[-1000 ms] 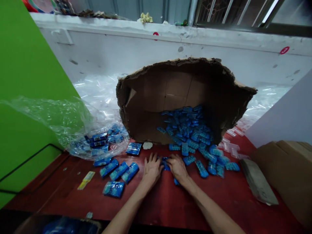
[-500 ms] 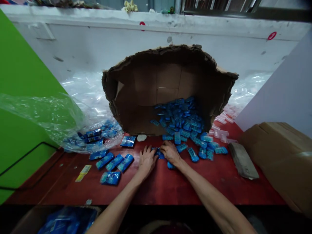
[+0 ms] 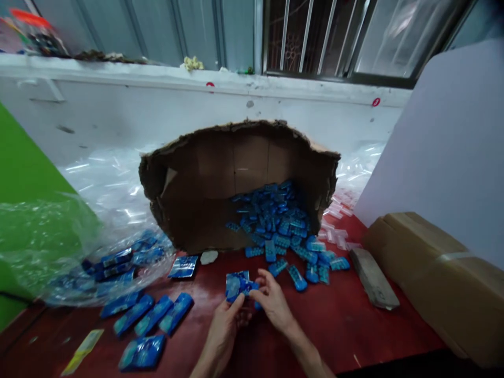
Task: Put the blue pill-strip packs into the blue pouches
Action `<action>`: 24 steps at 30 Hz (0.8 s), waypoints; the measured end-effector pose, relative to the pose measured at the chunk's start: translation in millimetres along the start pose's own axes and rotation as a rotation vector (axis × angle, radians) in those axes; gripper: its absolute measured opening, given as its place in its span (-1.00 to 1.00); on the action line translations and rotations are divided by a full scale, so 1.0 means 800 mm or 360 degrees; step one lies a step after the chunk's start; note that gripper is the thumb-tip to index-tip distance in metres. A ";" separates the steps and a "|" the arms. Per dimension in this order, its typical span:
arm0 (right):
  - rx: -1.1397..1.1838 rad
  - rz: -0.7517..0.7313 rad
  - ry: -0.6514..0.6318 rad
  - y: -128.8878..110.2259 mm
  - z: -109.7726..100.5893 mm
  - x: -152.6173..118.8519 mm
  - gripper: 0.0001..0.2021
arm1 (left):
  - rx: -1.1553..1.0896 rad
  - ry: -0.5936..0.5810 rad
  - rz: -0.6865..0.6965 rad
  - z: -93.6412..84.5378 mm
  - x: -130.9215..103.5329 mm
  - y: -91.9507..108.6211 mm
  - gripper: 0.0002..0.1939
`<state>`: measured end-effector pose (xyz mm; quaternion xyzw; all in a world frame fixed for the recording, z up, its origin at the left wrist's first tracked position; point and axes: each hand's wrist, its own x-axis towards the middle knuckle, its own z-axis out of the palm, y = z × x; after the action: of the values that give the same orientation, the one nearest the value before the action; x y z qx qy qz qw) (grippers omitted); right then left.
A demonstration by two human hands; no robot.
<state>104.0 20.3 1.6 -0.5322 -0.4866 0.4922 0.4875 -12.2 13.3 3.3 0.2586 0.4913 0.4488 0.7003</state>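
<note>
Above the red table, my left hand (image 3: 226, 328) grips a shiny blue packet (image 3: 233, 286) from below, thumb on its front. My right hand (image 3: 272, 302) pinches the packet's right edge, where the fingers partly hide it. Left of my hands lie several filled blue packets (image 3: 176, 313), and a flat one (image 3: 183, 266) is farther back. Beyond my right hand, small blue blister-like packs (image 3: 297, 278) spill from a torn-open cardboard box (image 3: 189, 210) onto the table.
A clear plastic bag (image 3: 157, 268) with more blue packets is at the left. On the right are a grey block (image 3: 374, 278), a closed brown carton (image 3: 425, 283) and clear plastic pieces (image 3: 334, 233). A yellow strip (image 3: 83, 350) lies front left. Green and white panels flank the table.
Both hands have come up off the table with the blue packet, which was mostly covered by the fingers before. The view has tilted up and shifted right.
</note>
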 end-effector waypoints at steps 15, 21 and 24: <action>-0.0075 -0.0026 -0.0052 0.000 -0.011 0.005 -0.68 | -0.0107 0.0266 0.0163 0.035 0.010 -0.009 -0.72; -0.0317 -0.0062 -0.0190 -0.003 -0.028 0.009 -0.71 | -0.0065 -0.0045 -0.0004 0.027 -0.003 0.001 -0.69; -0.0437 -0.0043 -0.0294 -0.015 -0.039 0.014 -0.68 | -0.0087 -0.0076 -0.0057 0.017 -0.004 0.008 -0.73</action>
<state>134.9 30.7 14.2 -0.5397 -0.5993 0.4614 0.3698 -2.8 14.3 15.4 0.2412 0.4666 0.4431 0.7265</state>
